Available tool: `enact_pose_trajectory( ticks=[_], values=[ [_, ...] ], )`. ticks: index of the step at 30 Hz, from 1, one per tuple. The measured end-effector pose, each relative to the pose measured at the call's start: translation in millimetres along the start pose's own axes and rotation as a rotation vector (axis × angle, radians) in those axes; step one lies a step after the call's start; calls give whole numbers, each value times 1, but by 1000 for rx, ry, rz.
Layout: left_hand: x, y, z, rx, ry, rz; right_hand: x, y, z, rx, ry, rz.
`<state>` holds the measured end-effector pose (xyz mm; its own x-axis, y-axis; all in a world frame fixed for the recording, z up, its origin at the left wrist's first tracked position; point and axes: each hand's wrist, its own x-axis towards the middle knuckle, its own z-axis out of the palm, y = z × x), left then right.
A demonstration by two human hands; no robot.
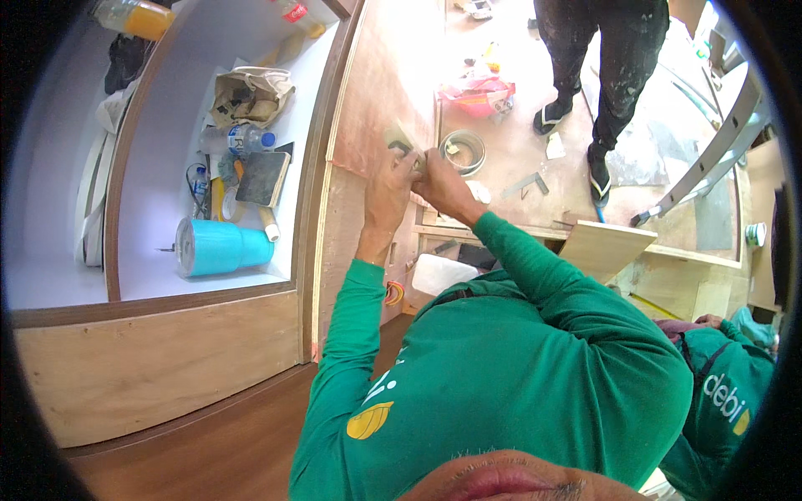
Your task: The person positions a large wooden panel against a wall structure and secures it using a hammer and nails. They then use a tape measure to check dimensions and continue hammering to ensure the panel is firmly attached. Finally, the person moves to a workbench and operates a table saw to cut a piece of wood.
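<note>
My left hand (390, 188) is closed around a small flat tool, like a putty knife (399, 134), with a pale blade-like end and a dark patch. Fingers cover most of it, so its exact kind is unclear. Close against it on the right, my right hand (444, 185) has its fingers curled in. What those fingers grip, if anything, is hidden. Both hands are beside a tall wooden panel (368, 108), near its lower part. A round tin (464, 152) with an open top stands on the floor just right of my right hand.
Left of the panel, a shelf unit (309, 167) holds a turquoise tumbler (225, 248), water bottle (242, 140) and cloth bag (251, 93). A person in dark trousers (622, 67) stands ahead near a metal ladder (710, 175). Another person in green (727, 392) is at right. A pink bag (480, 96) lies on the floor.
</note>
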<state>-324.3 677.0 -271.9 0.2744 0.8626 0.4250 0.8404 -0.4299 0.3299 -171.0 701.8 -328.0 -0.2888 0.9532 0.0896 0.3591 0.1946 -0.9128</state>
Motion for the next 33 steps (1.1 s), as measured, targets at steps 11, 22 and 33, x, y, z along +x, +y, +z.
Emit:
enact_pose_trajectory(
  ticks=[11, 22, 33],
  values=[
    [-71, 43, 98, -447, 45, -90, -106, 37, -43, -163, -14, 228],
    [-85, 92, 141, -526, -338, 376, -271, 229, -64, 271, 254, 942],
    [177, -79, -39, 722, -178, 345, -280, 266, 31, 271, 215, 812]
  ],
)
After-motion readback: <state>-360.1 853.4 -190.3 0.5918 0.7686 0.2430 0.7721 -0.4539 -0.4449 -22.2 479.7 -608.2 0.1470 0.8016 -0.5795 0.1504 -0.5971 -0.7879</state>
